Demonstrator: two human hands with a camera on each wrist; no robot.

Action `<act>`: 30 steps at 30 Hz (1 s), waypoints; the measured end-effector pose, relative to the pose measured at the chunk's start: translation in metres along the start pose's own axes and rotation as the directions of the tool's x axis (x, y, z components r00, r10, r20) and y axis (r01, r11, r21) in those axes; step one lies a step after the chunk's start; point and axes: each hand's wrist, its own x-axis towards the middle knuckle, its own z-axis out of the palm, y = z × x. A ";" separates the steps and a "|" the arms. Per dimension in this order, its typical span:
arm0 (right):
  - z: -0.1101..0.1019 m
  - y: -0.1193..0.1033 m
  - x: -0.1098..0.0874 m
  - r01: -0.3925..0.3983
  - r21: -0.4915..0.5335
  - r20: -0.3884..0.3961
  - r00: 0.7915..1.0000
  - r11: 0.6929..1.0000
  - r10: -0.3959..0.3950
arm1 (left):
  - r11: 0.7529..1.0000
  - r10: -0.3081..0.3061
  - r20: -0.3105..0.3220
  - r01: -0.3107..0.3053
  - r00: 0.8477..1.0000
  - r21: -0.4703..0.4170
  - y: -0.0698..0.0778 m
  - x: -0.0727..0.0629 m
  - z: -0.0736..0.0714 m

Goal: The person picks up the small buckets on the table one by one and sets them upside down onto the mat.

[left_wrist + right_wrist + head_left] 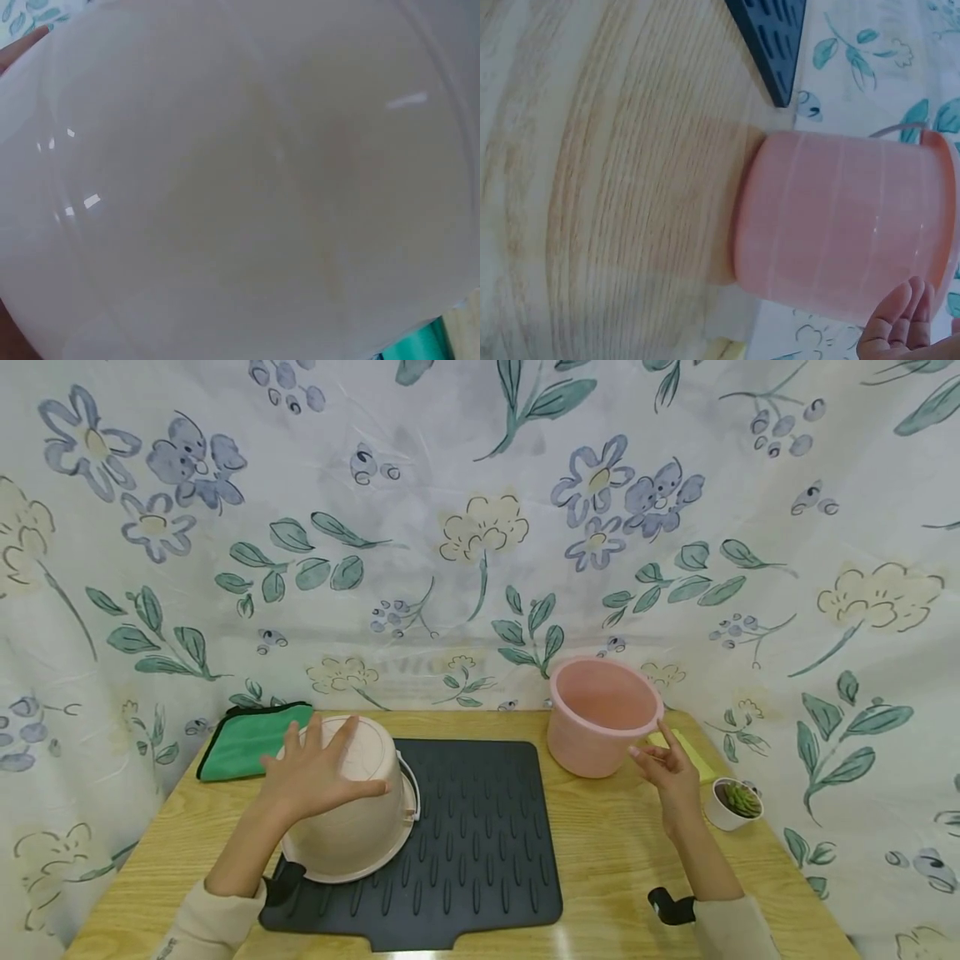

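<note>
We see flowered curtain (420,485) behind mat (480,835), wooden table (607,860) beneath; left hand (311,772) spread on bucket (367,827), right hand (667,764) loose at pail (585,747).

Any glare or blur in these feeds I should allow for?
Head: bright and mostly sharp, glare on the table at the bottom edge, below the mat; left wrist: dim and soft, the cream bucket filling most of it, small bright reflections; right wrist: dim, shadow beside the pink bucket's base.

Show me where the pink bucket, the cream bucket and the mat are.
Pink bucket (587,748): head view, front of its outer wall.
Cream bucket (360,828): head view, its side wall.
Mat (480,835): head view, bare right half.
</note>
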 end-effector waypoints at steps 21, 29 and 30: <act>0.016 -0.006 0.013 -0.028 0.165 -0.089 0.995 0.986 0.043 | 0.995 0.088 -0.401 -0.096 0.912 0.001 -0.003 -0.039 0.009; 0.022 -0.012 0.016 -0.057 0.357 -0.098 0.990 0.933 0.097 | 0.981 0.146 -0.576 -0.192 0.804 -0.019 0.001 -0.069 0.025; 0.023 -0.013 0.017 -0.060 0.377 -0.100 0.990 0.924 0.104 | 0.980 0.146 -0.589 -0.198 0.795 -0.025 0.002 -0.073 0.028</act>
